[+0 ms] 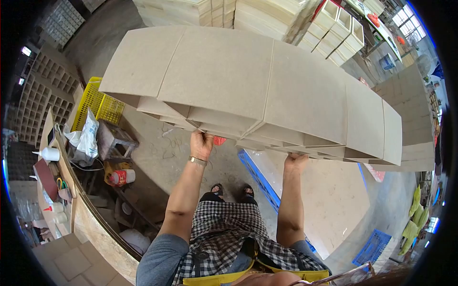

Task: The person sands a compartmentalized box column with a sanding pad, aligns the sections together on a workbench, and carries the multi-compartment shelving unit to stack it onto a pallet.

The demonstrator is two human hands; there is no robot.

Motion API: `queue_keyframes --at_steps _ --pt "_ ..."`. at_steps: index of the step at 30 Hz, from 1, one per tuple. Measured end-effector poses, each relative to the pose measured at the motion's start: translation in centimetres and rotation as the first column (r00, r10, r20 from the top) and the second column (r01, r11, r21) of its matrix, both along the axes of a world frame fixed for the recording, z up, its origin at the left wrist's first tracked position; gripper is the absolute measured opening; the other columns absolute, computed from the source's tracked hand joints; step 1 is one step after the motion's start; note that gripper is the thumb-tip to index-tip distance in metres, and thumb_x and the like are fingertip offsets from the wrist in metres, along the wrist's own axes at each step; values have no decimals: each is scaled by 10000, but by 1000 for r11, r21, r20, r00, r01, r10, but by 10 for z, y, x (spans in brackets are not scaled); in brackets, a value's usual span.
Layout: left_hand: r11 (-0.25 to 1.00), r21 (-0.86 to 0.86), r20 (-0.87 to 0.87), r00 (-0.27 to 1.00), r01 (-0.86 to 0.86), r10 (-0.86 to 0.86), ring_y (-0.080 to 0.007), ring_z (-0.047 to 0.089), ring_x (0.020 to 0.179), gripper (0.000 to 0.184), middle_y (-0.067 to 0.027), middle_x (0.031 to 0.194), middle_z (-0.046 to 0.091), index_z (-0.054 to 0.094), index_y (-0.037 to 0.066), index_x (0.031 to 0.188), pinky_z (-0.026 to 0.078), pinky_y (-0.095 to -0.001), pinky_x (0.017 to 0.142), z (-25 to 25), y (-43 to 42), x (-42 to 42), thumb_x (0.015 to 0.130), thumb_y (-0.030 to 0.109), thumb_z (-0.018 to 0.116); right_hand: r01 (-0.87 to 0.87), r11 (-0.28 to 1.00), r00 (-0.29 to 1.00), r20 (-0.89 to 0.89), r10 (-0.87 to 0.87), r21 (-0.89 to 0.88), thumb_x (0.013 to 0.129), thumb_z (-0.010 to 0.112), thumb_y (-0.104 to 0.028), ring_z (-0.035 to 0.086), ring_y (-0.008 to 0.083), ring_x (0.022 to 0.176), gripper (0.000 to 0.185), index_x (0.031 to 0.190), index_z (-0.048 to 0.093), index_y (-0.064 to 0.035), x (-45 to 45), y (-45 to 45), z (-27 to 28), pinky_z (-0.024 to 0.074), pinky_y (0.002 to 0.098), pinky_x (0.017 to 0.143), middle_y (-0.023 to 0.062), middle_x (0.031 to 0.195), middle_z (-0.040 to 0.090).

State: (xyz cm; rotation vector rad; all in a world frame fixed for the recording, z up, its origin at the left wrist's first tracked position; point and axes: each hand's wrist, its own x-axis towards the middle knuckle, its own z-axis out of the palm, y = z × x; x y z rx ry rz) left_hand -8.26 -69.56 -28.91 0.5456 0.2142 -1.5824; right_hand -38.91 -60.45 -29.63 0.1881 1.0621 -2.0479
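A long tan board unit (pixel 219 71) with open compartments on its underside spans the upper middle of the view, lifted above the floor. My left hand (pixel 202 145) grips its lower edge left of the middle, fingers curled up into it. My right hand (pixel 296 162) holds the same edge farther right, its fingers closed and partly hidden by the unit. Below and to the right lies a flat board (pixel 329 200) over a blue pallet (pixel 260 178).
At the left, a curved workbench (pixel 95 214) bears a white bottle (pixel 49 154) and scissors. Near it are a yellow crate (pixel 88 102) and a wooden stool (pixel 114 138). Stacked boxes (pixel 267 19) stand behind the unit. A blue crate (pixel 372 247) lies at lower right.
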Motion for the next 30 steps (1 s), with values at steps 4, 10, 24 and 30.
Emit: queue_keyframes --at_steps 4,10,24,30 --pt "1000 -11 -3 1000 -7 6 -217 543 930 177 -108 998 558 504 -45 966 463 -329 832 -8 1 0 827 16 412 46 997 998 33 -48 62 842 368 -197 507 143 766 269 1069 472 -98 6 -4 -1 425 282 637 23 975 536" --pt "1000 18 49 998 25 -26 -204 539 943 201 -101 1012 554 496 -45 990 462 -326 838 -28 1 0 847 34 380 64 992 997 30 -68 111 854 360 -234 506 155 783 276 1074 468 -108 8 -4 -28 441 315 647 32 987 528" --pt "1000 28 85 996 14 -16 -192 559 859 185 -128 967 548 484 -83 921 495 -295 768 -50 7 -3 827 -9 342 14 999 998 62 -11 -45 875 364 -250 536 175 888 294 1063 486 -60 34 6 -15 491 301 718 59 1006 546" --pt "999 53 82 997 -13 9 -188 568 839 165 -122 933 559 484 -71 909 503 -283 744 -42 5 -6 823 -18 354 -23 992 1000 -18 21 -127 869 385 -270 524 205 969 326 1098 473 -55 24 7 -37 471 344 806 63 1071 535"
